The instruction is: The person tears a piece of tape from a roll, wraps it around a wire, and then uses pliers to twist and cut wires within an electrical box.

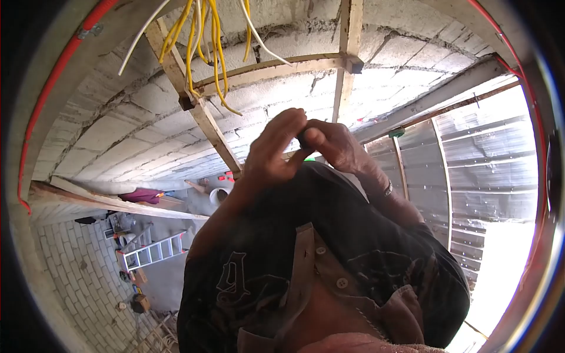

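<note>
My left hand [275, 147] is raised in front of the dark shirt, its fingers bent around a small dark object [303, 139]. From the other side my right hand [334, 141] closes on the same object, with the thumb pressed against it. The two hands touch near the fingertips. Most of the object is hidden between the fingers, so I cannot make out what it is. Yellow and white wires [219, 56] hang above and to the left of the hands.
Wooden beams [218, 132] cross by a block wall [147, 126]. Red conduit [50, 88] runs along the left edge. Far below lie a ladder [154, 252] and a white bucket [219, 196]. Corrugated metal sheets [488, 159] stand at the right.
</note>
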`<state>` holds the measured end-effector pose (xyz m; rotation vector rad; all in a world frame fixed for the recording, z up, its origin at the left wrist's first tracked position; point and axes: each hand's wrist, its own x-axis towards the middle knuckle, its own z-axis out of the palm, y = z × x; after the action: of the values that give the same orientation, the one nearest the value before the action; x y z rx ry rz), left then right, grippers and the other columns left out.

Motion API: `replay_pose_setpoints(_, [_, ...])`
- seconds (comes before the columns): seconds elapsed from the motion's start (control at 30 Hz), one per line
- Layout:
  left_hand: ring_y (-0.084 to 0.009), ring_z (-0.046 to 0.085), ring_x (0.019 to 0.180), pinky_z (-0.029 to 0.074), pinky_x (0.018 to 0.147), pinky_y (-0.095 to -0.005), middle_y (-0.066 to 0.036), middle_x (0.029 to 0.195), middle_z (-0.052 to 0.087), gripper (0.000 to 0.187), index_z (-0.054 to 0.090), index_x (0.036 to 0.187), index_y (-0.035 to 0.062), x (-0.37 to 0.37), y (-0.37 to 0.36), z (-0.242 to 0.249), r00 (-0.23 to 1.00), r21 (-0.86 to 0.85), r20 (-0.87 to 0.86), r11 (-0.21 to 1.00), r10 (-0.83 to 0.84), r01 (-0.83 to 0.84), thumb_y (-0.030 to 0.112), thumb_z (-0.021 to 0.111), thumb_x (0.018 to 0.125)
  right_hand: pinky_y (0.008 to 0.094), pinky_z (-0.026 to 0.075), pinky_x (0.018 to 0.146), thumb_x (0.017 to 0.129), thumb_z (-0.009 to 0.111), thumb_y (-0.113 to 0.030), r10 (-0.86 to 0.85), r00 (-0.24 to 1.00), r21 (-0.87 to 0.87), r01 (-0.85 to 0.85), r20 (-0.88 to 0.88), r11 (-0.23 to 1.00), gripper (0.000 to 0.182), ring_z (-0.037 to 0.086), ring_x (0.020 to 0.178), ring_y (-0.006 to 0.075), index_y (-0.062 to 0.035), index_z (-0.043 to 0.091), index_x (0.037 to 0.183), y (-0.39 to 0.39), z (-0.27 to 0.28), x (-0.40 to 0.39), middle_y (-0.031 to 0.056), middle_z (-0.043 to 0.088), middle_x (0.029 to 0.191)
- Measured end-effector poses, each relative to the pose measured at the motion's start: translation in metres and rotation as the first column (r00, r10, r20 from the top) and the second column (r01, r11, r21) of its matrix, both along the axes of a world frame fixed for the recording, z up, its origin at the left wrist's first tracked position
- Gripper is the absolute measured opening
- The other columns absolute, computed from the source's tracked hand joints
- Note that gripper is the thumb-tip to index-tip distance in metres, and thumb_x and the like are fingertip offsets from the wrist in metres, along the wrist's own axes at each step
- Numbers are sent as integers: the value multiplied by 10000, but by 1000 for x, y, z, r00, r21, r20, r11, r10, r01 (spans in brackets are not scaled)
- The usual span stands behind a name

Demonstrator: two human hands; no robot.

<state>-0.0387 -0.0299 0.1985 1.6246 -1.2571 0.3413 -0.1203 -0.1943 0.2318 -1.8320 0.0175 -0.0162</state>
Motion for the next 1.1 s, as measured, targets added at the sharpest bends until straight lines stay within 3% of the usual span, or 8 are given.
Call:
replay_pose_setpoints(0.17, [-339, 567, 1130, 483, 934, -392, -203, 1203, 571, 620, 510, 1243, -16, -6, 1, 8, 989, 40, -138, 998, 48, -43, 55, 788, 694, 328, 450, 579, 913, 534, -386, -85, 996, -86, 82, -29, 993, 437, 572, 620, 152, 33, 634, 841, 4, -8, 2, 126, 617, 656])
replay_pose_setpoints(0.37, [-280, 581, 1117, 466, 964, -355, -193, 1234, 547, 689, 445, 1300, -37, -11, 8, 11, 899, 55, -438, 997, -25, 55, 17, 768, 694, 362, 463, 618, 898, 589, -259, -40, 997, -30, 42, 60, 999, 297, 594, 684, 204, 20, 612, 998, 6, -7, -1, 174, 627, 789])
replay_pose_setpoints(0.43, [-274, 580, 1121, 466, 957, -350, -198, 1213, 559, 626, 447, 1292, -48, -10, 14, 11, 885, 124, -466, 990, 1, 64, 61, 738, 749, 360, 505, 697, 879, 617, -152, 128, 976, -233, -85, 176, 969, 269, 646, 789, 239, 27, 590, 1078, -4, -10, 0, 189, 649, 884])
replay_pose_setpoints(0.5, [-255, 617, 1057, 497, 901, -341, -193, 1105, 626, 449, 537, 1213, -26, -9, 17, 3, 723, -9, -690, 999, -38, 44, 114, 697, 817, 353, 522, 773, 863, 627, -85, -3, 995, 21, 1, 97, 1000, 299, 662, 883, 252, 43, 563, 1126, 4, -16, -3, 185, 658, 954])
replay_pose_setpoints(0.7, [-176, 662, 900, 516, 812, -286, -131, 969, 693, 222, 668, 1025, -17, -2, 34, 3, 747, 223, -652, 975, 130, 25, 114, 675, 846, 362, 489, 873, 862, 593, -57, 197, 977, -45, -193, 87, 980, 350, 621, 1033, 247, 53, 521, 1186, -1, -21, -11, 196, 640, 1070])
replay_pose_setpoints(0.8, [-163, 650, 872, 517, 804, -290, -114, 951, 699, 202, 686, 1011, -33, 3, 42, 5, 413, 226, -901, 956, 133, 185, 69, 663, 838, 364, 456, 923, 864, 580, -59, 254, 964, -66, -249, 82, 966, 337, 580, 1105, 248, 41, 526, 1182, 2, -8, -11, 189, 610, 1133])
replay_pose_setpoints(1.03, [-164, 658, 852, 519, 797, -303, -111, 910, 707, 188, 696, 980, -27, 5, 55, -8, 423, 286, -892, 925, 160, 252, 100, 665, 845, 362, 441, 936, 878, 568, -108, 398, 913, -34, -396, 92, 917, 307, 564, 1107, 272, 24, 533, 1153, 4, -10, -14, 166, 590, 1147])
replay_pose_setpoints(1.1, [-163, 669, 817, 512, 758, -302, -114, 881, 712, 233, 706, 994, 31, 2, 58, -17, 611, 401, -766, 892, 201, 209, 204, 683, 840, 361, 439, 938, 884, 563, -119, 407, 911, -59, -404, 62, 913, 302, 562, 1108, 276, 23, 533, 1148, 3, -12, -15, 167, 588, 1148])
